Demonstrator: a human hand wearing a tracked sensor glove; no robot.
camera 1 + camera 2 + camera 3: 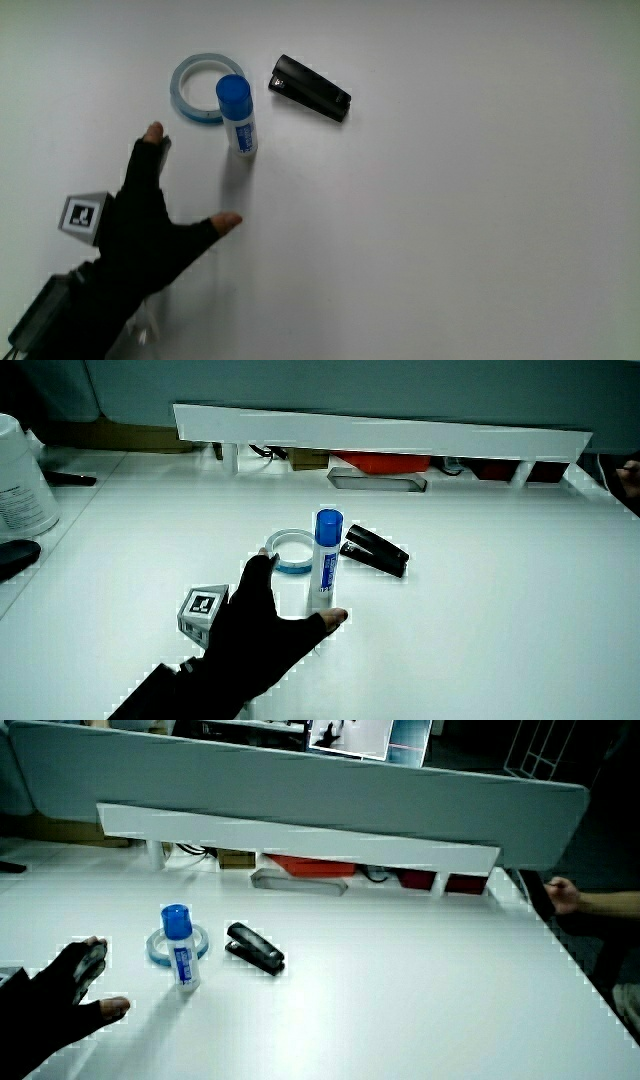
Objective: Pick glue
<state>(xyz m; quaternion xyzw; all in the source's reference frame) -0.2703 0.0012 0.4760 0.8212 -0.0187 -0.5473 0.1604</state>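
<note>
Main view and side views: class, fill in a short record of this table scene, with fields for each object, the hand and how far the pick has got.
glue: white glue stick with a blue cap, standing upright on the white table
tape: pale blue ring of tape, lying flat, beside the glue
stapler: black stapler, lying beside the glue, apart from it
hand: black-gloved hand, nearer to the person than the glue, fingers spread, holding nothing
progress: glue not yet grasped
</note>
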